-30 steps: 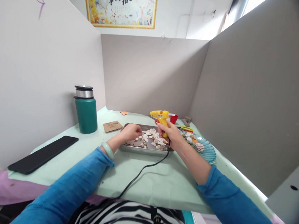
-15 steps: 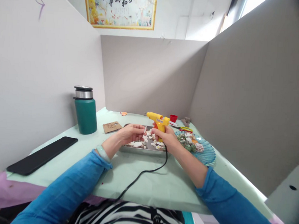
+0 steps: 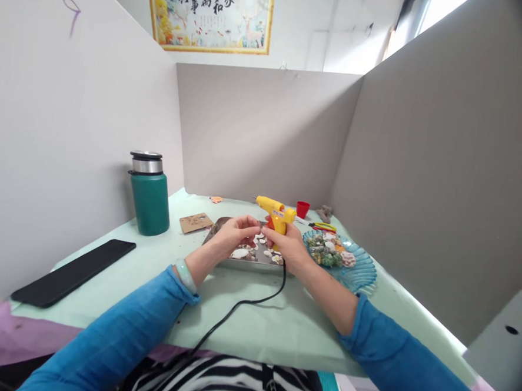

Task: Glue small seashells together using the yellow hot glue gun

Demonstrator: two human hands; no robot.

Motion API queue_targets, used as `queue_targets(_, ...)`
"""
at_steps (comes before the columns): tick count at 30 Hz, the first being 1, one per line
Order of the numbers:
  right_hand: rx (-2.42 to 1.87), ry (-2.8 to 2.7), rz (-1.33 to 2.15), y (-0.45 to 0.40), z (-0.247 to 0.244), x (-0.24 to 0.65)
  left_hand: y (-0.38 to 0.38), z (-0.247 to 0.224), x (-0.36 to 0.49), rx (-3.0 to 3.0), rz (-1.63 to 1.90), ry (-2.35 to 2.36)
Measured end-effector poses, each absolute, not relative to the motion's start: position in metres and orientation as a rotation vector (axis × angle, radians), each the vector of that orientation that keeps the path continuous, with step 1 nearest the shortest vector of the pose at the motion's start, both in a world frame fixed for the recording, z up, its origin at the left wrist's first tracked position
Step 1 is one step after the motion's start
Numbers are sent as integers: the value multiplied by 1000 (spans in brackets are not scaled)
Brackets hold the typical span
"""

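My right hand (image 3: 287,243) is wrapped around the handle of a yellow hot glue gun (image 3: 272,208), whose nozzle points left and slightly away. A black cord runs from the handle down to the table's front edge. Beside it my left hand (image 3: 240,232) is closed in a pinch, fingertips almost meeting those of my right hand. Whatever lies in that pinch is too small or hidden to make out. Under both hands is a metal tray (image 3: 252,266) with white shells (image 3: 240,253) and small stones in it, partly covered by my hands.
A blue glass plate (image 3: 363,266) of shells and stones stands right, with yellow-handled pliers (image 3: 323,227) and a red cup (image 3: 302,209) behind. Left are a brown card (image 3: 196,223), a green bottle (image 3: 149,203) and a black flat case (image 3: 75,271). Grey panels enclose three sides.
My left hand has moved right, closer to my right hand, and the small white piece seen in its fingertips is now hidden. The glue gun stays nearly in place; its cord has shifted left.
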State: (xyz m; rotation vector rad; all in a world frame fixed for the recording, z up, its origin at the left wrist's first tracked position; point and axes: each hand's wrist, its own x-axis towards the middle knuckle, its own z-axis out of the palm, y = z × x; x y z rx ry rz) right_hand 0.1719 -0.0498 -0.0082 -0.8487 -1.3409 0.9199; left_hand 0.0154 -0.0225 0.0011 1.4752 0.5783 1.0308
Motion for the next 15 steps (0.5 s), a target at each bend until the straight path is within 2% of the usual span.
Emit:
queue_targets(9,-1048,-1622,512,-48,2,189,-23,11,8,1585,1061,642)
queue_targets(15,-1047,-1680,498,-49,4,189,-23,11,9,1596,1067,667)
